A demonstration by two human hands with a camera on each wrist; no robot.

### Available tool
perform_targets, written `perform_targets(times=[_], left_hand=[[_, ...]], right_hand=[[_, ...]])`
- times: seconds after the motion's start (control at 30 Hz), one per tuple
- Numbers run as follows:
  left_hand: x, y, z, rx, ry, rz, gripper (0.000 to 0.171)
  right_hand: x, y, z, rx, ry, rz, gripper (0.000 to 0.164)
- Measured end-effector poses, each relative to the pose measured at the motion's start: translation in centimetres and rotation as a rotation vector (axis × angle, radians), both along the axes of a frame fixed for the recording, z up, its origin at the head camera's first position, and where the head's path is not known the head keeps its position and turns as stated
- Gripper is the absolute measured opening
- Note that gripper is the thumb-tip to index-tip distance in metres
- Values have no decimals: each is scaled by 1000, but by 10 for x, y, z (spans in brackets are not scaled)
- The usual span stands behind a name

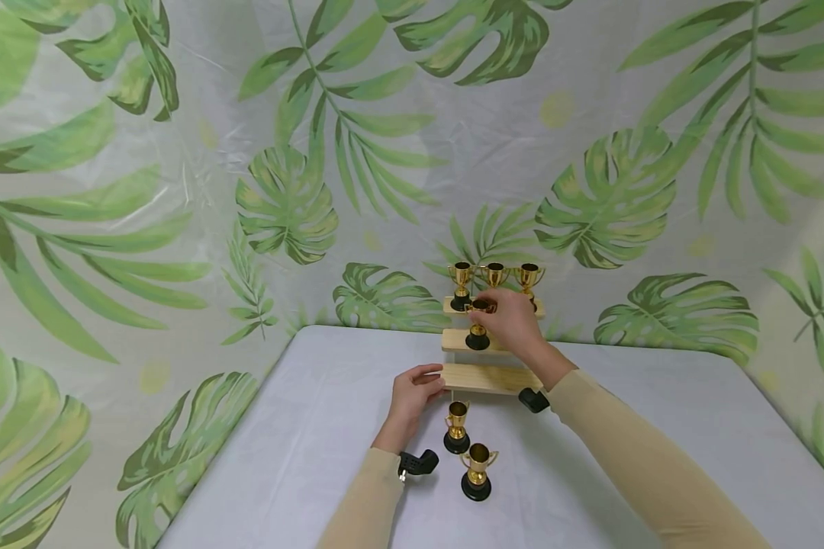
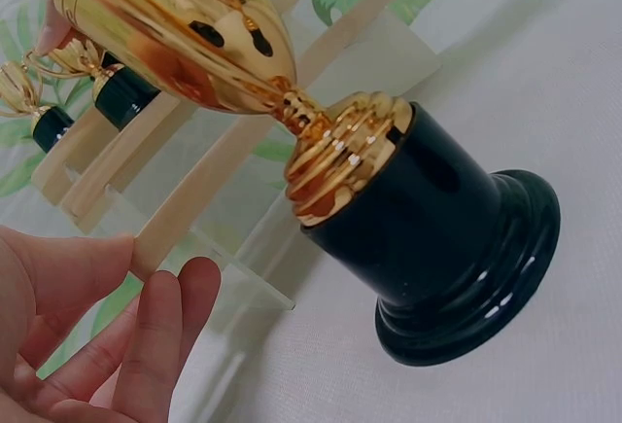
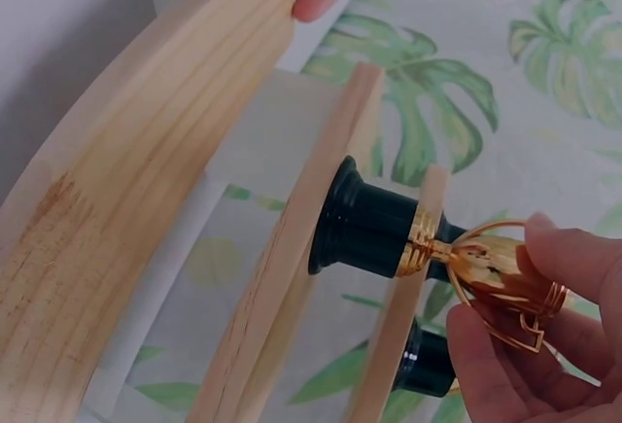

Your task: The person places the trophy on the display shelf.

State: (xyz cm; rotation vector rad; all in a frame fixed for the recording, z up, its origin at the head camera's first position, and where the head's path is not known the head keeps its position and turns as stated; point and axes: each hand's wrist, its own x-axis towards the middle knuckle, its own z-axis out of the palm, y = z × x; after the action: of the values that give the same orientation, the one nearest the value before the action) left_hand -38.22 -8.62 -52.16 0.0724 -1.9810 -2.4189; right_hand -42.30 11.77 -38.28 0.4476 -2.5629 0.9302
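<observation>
My right hand (image 1: pixel 516 323) pinches the cup of a small gold trophy (image 3: pixel 374 224) by its rim and handles. That trophy's black base is at the middle wooden step (image 1: pixel 452 340) of a three-tier display stand, near the left end. With thumb and fingertips, my left hand (image 1: pixel 408 398) pinches the left end of the stand's lowest step (image 1: pixel 487 377). Along the top step (image 1: pixel 448 305) stand three more trophies, a left one (image 1: pixel 461 284), a middle one (image 1: pixel 495 273) partly hidden by the right hand, and a right one (image 1: pixel 529 276).
Two trophies stand upright on the white-covered table (image 1: pixel 302 427) in front of the stand: a nearer one (image 1: pixel 477 471) and one close to the left wrist (image 1: pixel 456 427). Behind the table hangs a leaf-patterned curtain (image 1: pixel 384 152). Clear side panels (image 2: pixel 248 277) support the steps.
</observation>
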Motion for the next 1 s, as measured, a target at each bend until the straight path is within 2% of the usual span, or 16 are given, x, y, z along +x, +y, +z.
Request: perform_targets(times=[0.13,0.2,0.37,0.5,1.0], left_hand=[[0,1,0,-5,-5,2,30],[4,1,6,-16,-8,-2,31],[6,1,8,-28,-8,-4,31],[0,2,0,-24,1,4,31],[0,2,0,-13,9,3,30]], right_hand=[[-3,-1,-1,1,5,-6,41],[-4,-2,-2,-2,4,-9,41],[-6,-2,-3,-9,12,-15,42],[-6,-3,-3,-15,18,-15,42],[-7,-4,-3,30,37,-33,46]])
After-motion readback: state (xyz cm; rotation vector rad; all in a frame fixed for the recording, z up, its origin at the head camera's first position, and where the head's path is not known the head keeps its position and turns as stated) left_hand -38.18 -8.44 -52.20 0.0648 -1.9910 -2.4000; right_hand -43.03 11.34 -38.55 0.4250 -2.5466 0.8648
